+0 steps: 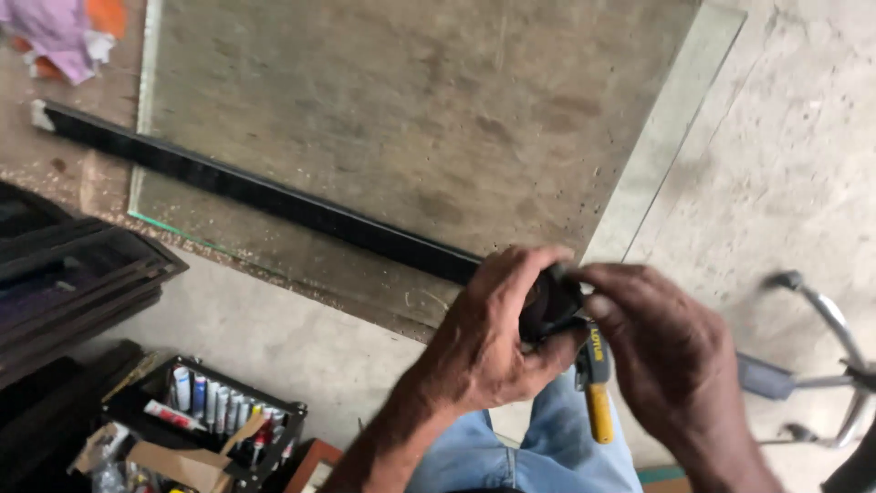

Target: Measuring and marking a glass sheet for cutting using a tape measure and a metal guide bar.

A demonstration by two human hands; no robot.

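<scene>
The black object (550,303) you are working on sits pinched between your two hands, at the near end of the long black strip (265,196), and most of it is hidden: your fingers cover its sides, so its shape and whether it joins the strip cannot be made out. Motion blur softens that whole area. Your left hand (488,333) is curled shut around the object from the left, palm and thumb pressed on it. Your right hand (662,342) meets it from the right, fingertips closed on its upper edge; its wrist is cut off at the bottom of the view. Just below the object, between your hands, a tool with a yellow handle (598,397) hangs downward; which hand holds it cannot be told, as its top is covered.

The strip runs diagonally away up to the left across a large glass sheet (411,100) lying on the concrete floor (794,146). Your knee in blue jeans (538,452) shows under the hands. At lower left stands a black crate of tubes (219,411), beside stacked dark frames (64,283). A metal frame (835,365) stands at the right edge, partly cut off.
</scene>
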